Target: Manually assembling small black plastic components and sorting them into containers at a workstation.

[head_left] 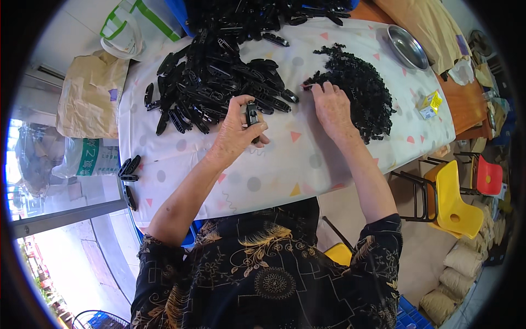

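Observation:
My left hand (239, 131) is closed around a long black plastic part (252, 116), held upright between the thumb and fingers above the tablecloth. Just beyond it lies a heap of similar long black plastic parts (205, 82). At the left edge of a spread pile of small black plastic pieces (364, 90) is my right hand (332, 107). Its fingers are bent together and touch the pile. Whatever they pinch is too small and too hidden to make out.
More black parts (246, 16) fill the far edge by a blue container. A metal dish (407, 47) and a small yellow-and-white box (430, 105) sit at the right. Several long parts (129, 170) lie at the left edge. Yellow (455, 197) and red chairs stand right.

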Available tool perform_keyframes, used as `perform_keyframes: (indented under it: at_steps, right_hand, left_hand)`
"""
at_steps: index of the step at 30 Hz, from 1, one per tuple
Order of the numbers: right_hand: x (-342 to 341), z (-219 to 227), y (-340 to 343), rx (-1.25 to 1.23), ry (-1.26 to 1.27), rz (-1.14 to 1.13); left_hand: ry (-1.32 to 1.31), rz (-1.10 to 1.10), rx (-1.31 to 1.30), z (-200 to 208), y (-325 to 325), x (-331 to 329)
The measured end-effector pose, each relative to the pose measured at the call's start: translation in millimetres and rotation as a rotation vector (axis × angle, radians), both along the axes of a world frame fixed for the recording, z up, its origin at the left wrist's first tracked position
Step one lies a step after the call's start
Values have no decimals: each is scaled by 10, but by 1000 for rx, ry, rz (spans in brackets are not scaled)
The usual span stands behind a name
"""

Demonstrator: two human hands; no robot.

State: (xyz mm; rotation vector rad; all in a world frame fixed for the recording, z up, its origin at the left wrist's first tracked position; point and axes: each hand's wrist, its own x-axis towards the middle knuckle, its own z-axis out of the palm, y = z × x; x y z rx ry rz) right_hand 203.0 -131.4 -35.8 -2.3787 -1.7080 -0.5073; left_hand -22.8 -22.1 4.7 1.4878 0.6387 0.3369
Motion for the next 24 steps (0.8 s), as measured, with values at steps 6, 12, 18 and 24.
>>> perform_keyframes:
  at_steps: [6,12,18,24]
  right_hand:
    - [23,71,-88,-7,98,37]
    - [37,38,-130,66,219,62]
    - [120,58,-50,-33,163,33]
    - [23,57,-83,46,240,28]
  left_hand:
    - [-185,-1,-486,116,-97,-158]
    - [-237,-43,-787,143,-155,-286]
    - [-245,-106,-614,185,-243,-371]
    - [-151,-103,-513,183,-274,-412]
